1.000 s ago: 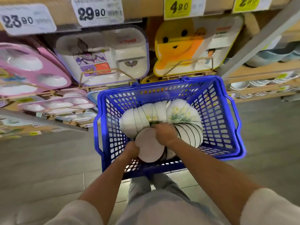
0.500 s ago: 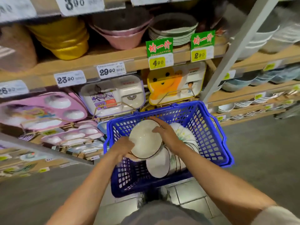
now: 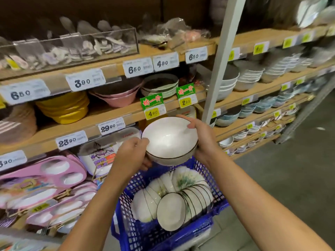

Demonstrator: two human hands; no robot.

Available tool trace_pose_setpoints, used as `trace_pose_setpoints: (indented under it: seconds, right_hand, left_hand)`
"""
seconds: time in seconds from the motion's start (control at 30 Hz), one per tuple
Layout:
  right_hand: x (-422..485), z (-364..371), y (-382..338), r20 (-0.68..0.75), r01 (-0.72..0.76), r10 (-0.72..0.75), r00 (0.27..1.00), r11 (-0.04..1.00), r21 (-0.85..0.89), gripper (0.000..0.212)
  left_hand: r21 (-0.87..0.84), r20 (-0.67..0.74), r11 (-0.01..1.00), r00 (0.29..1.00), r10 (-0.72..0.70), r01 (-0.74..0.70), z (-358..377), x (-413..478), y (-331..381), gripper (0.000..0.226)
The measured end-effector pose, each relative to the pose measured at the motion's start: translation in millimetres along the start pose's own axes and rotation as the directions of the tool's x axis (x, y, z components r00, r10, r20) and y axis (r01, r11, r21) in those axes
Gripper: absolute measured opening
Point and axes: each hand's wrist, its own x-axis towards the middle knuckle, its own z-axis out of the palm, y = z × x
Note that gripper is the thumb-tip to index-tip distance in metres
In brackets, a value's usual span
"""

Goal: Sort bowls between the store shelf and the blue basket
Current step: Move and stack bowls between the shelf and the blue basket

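Both hands hold a small nested stack of white bowls with thin dark rims, upright, above the blue basket and in front of the wooden store shelf. My left hand grips the stack's left side. On the right side my right hand holds it, thumb over the rim. Inside the basket lie several more white bowls on their sides in a curved row, some with a green pattern.
The shelf carries yellow bowls, pink bowls and stacked plates behind price tags. Pink divided trays hang at lower left. A grey upright post divides off the right bay with more bowl stacks. Grey floor lies at right.
Both hands have lifted the white bowls up out of the basket to shelf height and turned them upright. The view has tilted upward, showing higher shelves.
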Motion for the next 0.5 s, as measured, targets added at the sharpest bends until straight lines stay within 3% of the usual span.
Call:
trace_pose_setpoints:
  seconds: [0.1, 0.23, 0.4, 0.5]
  right_hand:
    - [-15.6, -11.6, -35.5, -0.04, 0.069, -0.066, 0.997, 0.994, 0.085, 0.048]
    - [-39.8, -36.9, -81.9, -0.1, 0.13, -0.119, 0.988, 0.985, 0.117, 0.049]
    - [-60.2, -88.4, -131.0, -0.185, 0.2, -0.173, 0.968, 0.969, 0.144, 0.05]
    - [-65.5, -128.2, -160.2, -0.197, 0.211, -0.184, 0.963, 0.97, 0.125, 0.05]
  left_hand:
    - [-0.096, -0.061, 0.989, 0.992, 0.107, -0.113, 22.0, -4.2, 33.9, 0.026]
    - [-0.395, -0.05, 0.893, 0.976, 0.214, -0.216, 70.8, -13.8, 81.8, 0.033]
    - [-0.584, 0.015, 0.792, 0.974, 0.228, -0.177, 140.5, -25.8, 131.0, 0.054]
    - [-0.616, -0.01, 0.767, 0.975, 0.223, -0.181, 188.2, -29.1, 151.9, 0.039]
